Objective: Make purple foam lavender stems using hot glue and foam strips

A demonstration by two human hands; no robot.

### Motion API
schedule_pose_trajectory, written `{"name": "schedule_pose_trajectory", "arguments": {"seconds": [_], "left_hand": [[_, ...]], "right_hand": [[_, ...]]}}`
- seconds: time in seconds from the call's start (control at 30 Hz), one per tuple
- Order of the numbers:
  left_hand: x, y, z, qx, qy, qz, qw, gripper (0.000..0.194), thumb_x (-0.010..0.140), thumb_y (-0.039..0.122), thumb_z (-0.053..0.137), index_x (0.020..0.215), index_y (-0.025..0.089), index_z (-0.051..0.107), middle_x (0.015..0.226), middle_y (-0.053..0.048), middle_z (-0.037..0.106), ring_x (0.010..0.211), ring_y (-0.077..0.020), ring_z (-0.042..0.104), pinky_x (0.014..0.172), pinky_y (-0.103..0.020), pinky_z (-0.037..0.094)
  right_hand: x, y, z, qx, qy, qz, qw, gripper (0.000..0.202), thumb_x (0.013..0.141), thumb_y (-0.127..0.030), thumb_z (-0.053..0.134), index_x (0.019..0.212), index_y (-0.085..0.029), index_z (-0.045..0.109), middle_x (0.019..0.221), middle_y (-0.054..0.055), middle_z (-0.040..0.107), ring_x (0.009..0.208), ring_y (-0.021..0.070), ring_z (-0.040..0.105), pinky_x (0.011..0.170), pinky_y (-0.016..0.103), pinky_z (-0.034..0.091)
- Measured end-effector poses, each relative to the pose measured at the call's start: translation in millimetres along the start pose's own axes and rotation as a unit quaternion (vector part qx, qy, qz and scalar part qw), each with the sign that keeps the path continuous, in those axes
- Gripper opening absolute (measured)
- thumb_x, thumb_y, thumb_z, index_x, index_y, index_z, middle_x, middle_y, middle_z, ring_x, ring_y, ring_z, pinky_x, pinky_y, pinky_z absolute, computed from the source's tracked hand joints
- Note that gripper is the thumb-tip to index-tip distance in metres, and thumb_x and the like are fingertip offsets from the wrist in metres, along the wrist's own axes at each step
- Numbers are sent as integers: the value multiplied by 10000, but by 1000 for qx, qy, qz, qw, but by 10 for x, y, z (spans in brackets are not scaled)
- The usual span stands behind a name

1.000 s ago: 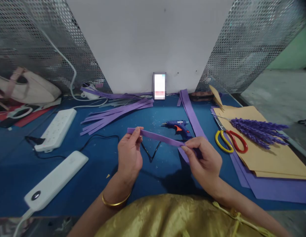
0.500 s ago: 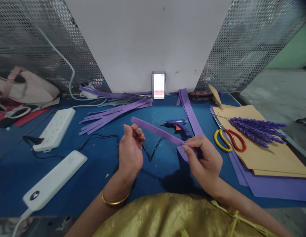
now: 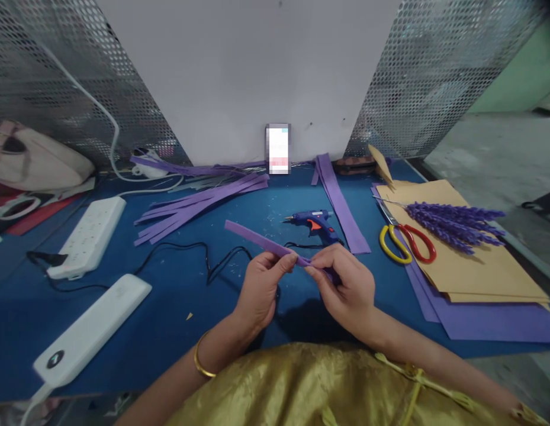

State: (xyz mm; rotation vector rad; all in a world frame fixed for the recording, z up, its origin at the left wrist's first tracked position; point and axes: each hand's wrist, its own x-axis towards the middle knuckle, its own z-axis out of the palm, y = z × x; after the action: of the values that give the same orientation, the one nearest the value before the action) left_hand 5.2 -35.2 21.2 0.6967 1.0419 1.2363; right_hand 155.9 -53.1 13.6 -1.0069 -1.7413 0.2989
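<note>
A narrow purple strip [image 3: 252, 235], flat like paper or felt, is held up above the blue table. My left hand [image 3: 262, 290] pinches it near its middle between thumb and fingers. Close beside it, my right hand [image 3: 344, 291] grips the strip's right end, and part of that end is hidden by the fingers. The free end points up and to the left. Just beyond my hands lies a blue glue gun [image 3: 317, 223] with an orange trigger, its nozzle toward the left.
Loose purple strips [image 3: 199, 207] lie at the back left, and a wider one [image 3: 343, 204] behind the glue gun. Scissors [image 3: 405, 242] and lavender sprigs [image 3: 454, 222] rest on brown sheets [image 3: 488, 278] at right. White power strips [image 3: 95, 236] and a black cord [image 3: 168, 245] occupy the left.
My left hand has moved right and closed on the strip next to my right hand. It was open near the strip's far end before. The view has shifted slightly.
</note>
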Motion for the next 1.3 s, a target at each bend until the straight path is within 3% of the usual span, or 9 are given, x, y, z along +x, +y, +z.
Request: {"name": "schedule_pose_trajectory", "arguments": {"seconds": [0.17, 0.37, 0.57, 0.77, 1.13, 1.3], "left_hand": [[8, -22, -15, 7, -15, 0, 1000, 248, 561, 314, 901, 654, 146, 744, 646, 1, 646, 665, -103, 526, 679, -220, 424], [98, -7, -62, -37, 72, 20, 997, 321, 501, 350, 935, 646, 142, 738, 617, 4, 631, 639, -97, 516, 671, -224, 425], [251, 143, -169, -83, 148, 71, 983, 421, 415, 407, 962, 668, 143, 754, 665, -9, 665, 616, -80, 517, 626, -207, 426], [350, 324, -366, -113, 191, 113, 968, 403, 508, 412, 944, 758, 149, 769, 637, 28, 595, 607, -60, 507, 632, -187, 438], [351, 402, -432, -160, 175, 111, 965, 244, 625, 339, 885, 729, 165, 748, 667, 27, 580, 614, -61, 514, 647, -184, 462], [298, 338, -291, -126, 99, 100, 982, 546, 628, 624, 824, 901, 152, 794, 696, -2, 614, 639, -92, 510, 650, -223, 467]], "right_hand": [[-9, -9, -3, -2, -15, 6, 1000, 122, 913, -119, 616, 859, -210, 554, 789, 6, 617, 729, 129, 608, 649, 256, 472], [-9, -23, 0, -5, -12, 11, 1000, 130, 917, -120, 600, 838, -209, 547, 765, -1, 605, 699, 122, 595, 629, 243, 458], [18, -37, -13, -22, 14, -1, 1000, 136, 909, -103, 596, 838, -210, 551, 745, -7, 606, 677, 120, 594, 608, 232, 453], [38, -34, -60, -43, 33, -9, 998, 139, 902, -92, 601, 848, -212, 558, 754, -5, 618, 683, 121, 608, 619, 232, 473], [62, -39, -64, -47, 38, -18, 998, 141, 902, -91, 599, 846, -215, 563, 746, 3, 628, 681, 135, 620, 611, 250, 484], [56, -27, -74, -47, 52, -2, 998, 136, 900, -102, 614, 850, -218, 564, 763, 6, 630, 705, 137, 617, 623, 253, 484]]}}
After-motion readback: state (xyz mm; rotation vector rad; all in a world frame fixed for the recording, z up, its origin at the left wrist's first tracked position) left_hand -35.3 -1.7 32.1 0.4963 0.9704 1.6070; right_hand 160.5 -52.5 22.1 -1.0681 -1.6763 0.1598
